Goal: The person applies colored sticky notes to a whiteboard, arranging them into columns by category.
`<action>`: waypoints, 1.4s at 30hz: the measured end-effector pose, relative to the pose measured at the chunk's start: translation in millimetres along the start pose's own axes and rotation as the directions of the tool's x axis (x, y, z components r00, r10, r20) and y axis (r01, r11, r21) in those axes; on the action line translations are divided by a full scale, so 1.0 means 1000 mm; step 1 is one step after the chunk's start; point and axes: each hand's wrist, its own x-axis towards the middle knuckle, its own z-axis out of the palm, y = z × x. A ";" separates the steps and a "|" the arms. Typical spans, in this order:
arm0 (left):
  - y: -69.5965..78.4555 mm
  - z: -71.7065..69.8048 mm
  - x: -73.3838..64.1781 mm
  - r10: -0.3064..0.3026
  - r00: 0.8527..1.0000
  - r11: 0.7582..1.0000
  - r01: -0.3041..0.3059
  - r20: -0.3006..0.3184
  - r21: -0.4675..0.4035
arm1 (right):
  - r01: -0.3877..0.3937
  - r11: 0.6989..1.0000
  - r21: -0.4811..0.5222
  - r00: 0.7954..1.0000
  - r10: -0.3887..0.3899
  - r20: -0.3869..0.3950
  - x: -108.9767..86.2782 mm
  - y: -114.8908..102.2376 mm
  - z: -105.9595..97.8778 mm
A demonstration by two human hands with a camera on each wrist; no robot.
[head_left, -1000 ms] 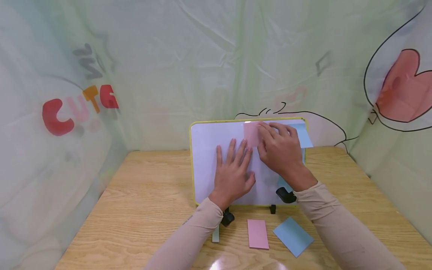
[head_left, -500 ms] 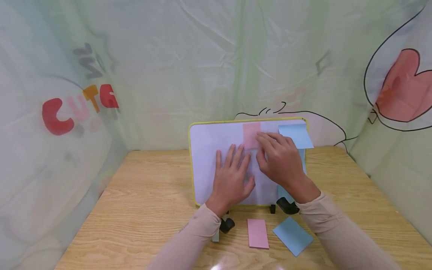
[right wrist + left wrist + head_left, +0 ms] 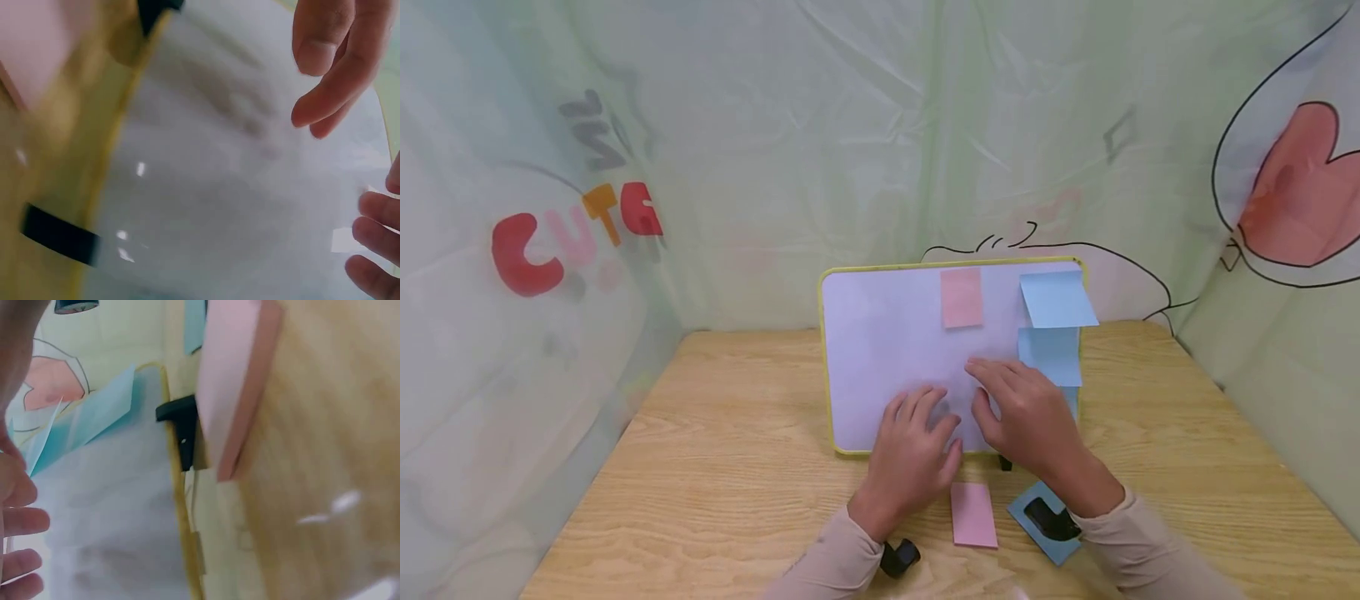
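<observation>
Head | left hand (image 3: 910, 454): fingers spread | right hand (image 3: 1030, 417): fingers together, thumb apart | whiteboard (image 3: 872, 350) behind both: 1 pink note (image 3: 962, 297), 3 blue notes (image 3: 1060, 301)

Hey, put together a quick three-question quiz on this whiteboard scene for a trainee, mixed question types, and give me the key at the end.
1. Multiple choice: In the head view, what colour are the notes along the right edge of the whiteboard?
A) Pink
B) Blue
C) Yellow

2. True or false: No note shows in the grip of the left hand or the right hand.

3. Fill in the blank: On the table, in the head view, the pink pad lies to the ____ of the partly covered blue paper.

Key: 1. B; 2. True; 3. left.
</observation>
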 end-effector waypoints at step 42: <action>0.014 -0.005 -0.051 0.008 0.934 0.980 0.063 0.357 -0.188 | -0.216 0.957 0.192 0.781 0.051 0.623 -0.091 -0.038 -0.006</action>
